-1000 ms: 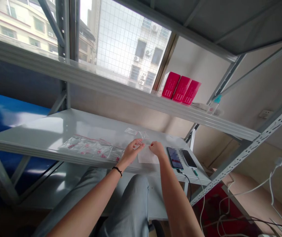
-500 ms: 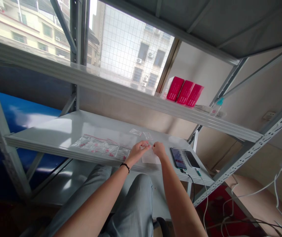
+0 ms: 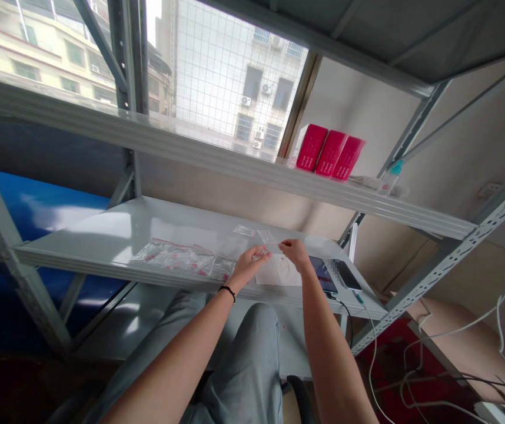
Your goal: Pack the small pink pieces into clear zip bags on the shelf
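Left hand (image 3: 250,263): over the shelf (image 3: 102,235), fingers pressed together, pinching at the tips; anything held is too small to tell. Black wristband (image 3: 226,291) on the wrist.
Right hand (image 3: 295,253): at 3 o'clock from the left hand, just beside it, fingers (image 3: 284,244) pinched toward the thumb. Hold on anything: cannot tell.
Small bags (image 3: 266,237): clear, lying on the shelf at 12 o'clock from the hands, one touching distance from the right fingertips; a second (image 3: 244,231) at 11 o'clock.
Bag pile (image 3: 177,260): clear, red-sealed, at 9 o'clock.
Paper (image 3: 278,271): white sheet at 6 o'clock, just under the hands.
Phones (image 3: 323,274): two, at 3 o'clock, one with a cable (image 3: 347,315).
Upper shelf (image 3: 235,168): three red boxes (image 3: 329,152) at 1 o'clock.
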`<state>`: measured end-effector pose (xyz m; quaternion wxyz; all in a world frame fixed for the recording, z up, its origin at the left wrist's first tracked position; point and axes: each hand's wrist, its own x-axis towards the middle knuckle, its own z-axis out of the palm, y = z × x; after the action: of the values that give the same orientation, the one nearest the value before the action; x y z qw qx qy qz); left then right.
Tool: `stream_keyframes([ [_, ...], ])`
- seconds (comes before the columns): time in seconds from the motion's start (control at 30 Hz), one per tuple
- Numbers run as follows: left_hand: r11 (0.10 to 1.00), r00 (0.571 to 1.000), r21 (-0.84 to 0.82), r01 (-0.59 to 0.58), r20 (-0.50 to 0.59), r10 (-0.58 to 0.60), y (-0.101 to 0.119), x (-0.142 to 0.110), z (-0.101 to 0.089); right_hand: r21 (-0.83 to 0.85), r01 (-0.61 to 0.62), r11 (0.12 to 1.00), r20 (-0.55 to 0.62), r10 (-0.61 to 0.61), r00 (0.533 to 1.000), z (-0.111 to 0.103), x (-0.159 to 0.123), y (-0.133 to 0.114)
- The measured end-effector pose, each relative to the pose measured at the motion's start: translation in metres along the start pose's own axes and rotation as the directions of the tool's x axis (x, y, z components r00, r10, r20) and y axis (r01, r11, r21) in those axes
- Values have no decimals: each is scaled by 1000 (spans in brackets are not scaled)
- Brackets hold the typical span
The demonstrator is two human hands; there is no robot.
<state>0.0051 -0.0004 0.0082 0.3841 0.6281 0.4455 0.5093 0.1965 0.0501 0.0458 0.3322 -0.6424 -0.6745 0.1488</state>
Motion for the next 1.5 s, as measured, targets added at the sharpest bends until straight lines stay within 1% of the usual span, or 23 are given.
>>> stream_keyframes([
  [0.1,1000,1000,1,-3,4,3,0,1,1,149,75,986,29,-80,996,-5,-8,-10],
  [0.17,1000,1000,1,-11,9,11,0,2,2,210,109,972,61,-125,990,-4,-13,-18],
  [0.27,999,999,-6,-40,14,40,1,2,1,243,133,961,120,-166,979,-1,-18,-26],
  [0.33,999,999,-11,-46,17,46,1,2,1,232,131,964,135,-165,977,0,-17,-26],
  [0.43,1000,1000,-12,-4,24,4,0,1,1,175,93,980,90,-110,990,-3,-12,-17],
  [0.53,999,999,-21,34,25,-33,1,0,0,65,14,998,18,-16,1000,-6,-6,1],
  [0.63,999,999,-37,36,25,-36,2,0,0,-47,-48,998,4,48,999,-2,-5,18],
  [0.73,998,999,-49,36,26,-35,3,0,0,-94,-48,994,14,49,999,6,-6,30],
  [0.87,997,998,-60,48,33,-46,2,0,1,-61,-11,998,-7,10,1000,11,-8,35],
  [0.97,995,998,-78,58,42,-55,-1,1,2,27,45,999,-39,-44,998,6,-7,27],
  [1.07,993,998,-99,61,28,-59,-4,2,2,143,154,978,-55,-147,988,0,-8,8],
  [1.17,992,999,-121,42,12,-41,-6,3,3,219,282,934,-38,-281,959,-5,-12,-13],
  [1.23,990,1000,-141,16,0,-17,-6,4,3,252,356,900,-23,-362,932,-8,-15,-22],
  [1.3,987,1000,-159,-18,-17,15,-5,5,3,286,422,860,1,-441,898,-9,-19,-26],
  [1.4,982,997,-177,-73,-37,67,-4,5,2,295,491,820,77,-533,843,-9,-23,-22],
  [1.47,978,995,-185,-100,-49,92,-4,4,1,267,513,816,101,-553,827,-8,-26,-19],
  [1.5,977,991,-175,-126,-64,117,-4,4,1,253,519,816,90,-554,828,-8,-28,-18],
])
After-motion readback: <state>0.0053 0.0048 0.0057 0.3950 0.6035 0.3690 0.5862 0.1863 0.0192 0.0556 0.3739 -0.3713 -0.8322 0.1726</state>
